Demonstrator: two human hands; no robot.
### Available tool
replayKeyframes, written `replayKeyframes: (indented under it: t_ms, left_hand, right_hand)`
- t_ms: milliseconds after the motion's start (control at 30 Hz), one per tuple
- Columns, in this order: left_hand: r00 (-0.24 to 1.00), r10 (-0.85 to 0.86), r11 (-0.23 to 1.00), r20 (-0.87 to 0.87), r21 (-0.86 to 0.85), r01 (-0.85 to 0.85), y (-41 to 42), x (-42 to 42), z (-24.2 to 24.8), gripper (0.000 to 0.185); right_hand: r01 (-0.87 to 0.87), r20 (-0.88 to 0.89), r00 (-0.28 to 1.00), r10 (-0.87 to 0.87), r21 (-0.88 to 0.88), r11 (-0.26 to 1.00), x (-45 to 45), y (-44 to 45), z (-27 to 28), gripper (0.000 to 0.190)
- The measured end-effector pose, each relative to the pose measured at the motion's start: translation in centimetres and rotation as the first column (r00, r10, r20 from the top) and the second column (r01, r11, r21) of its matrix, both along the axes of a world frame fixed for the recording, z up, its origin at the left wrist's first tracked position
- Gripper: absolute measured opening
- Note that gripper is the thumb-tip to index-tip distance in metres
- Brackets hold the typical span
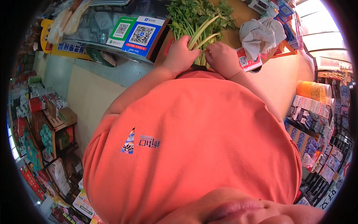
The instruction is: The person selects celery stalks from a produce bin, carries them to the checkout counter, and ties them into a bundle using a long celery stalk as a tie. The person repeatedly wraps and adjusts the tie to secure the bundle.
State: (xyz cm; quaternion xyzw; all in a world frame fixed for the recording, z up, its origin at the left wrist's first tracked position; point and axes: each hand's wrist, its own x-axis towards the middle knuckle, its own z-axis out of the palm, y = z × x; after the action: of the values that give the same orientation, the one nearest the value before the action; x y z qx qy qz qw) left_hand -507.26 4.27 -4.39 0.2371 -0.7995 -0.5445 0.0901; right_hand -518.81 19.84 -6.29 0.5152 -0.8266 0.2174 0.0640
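A bunch of leafy celery (200,16) lies on a brown surface at the top centre, its leaves away from me and its stalks running towards my body. My left hand (183,54) is closed around a pale celery stalk (200,32) raised over the bunch, with the thumb along its lower end. Beside it, my right hand (222,57) is at the lower stalks with its fingers curled in; whether it pinches a stalk is hidden. The two hands are a small gap apart, just beyond the hem of my orange shirt.
Left of the celery, payment-code signs (141,36) stand on a glass counter (103,47). Right of my right hand are a crumpled white cloth (261,35) and a red-and-white card (249,60). Stacked goods line both sides, with a tub (313,91) at right.
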Motion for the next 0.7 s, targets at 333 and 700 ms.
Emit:
replayKeyframes:
  t_ms: [333, 700]
  left_hand:
    - [1.000, 0.000, 0.998, -0.012, 0.065, 0.001, -0.4, -0.5, -0.9, 0.031]
    - [1.000, 0.005, 0.993, -0.013, 0.118, -0.004, -0.6, -0.8, -2.0, 0.031]
  right_hand:
    - [0.026, 0.061, 0.998, -0.019, -0.111, 0.993, -0.3, 0.1, -0.2, 0.010]
    - [-0.066, -0.003, 0.998, 0.066, -0.023, 0.998, -0.4, 0.6, 0.4, 0.014]
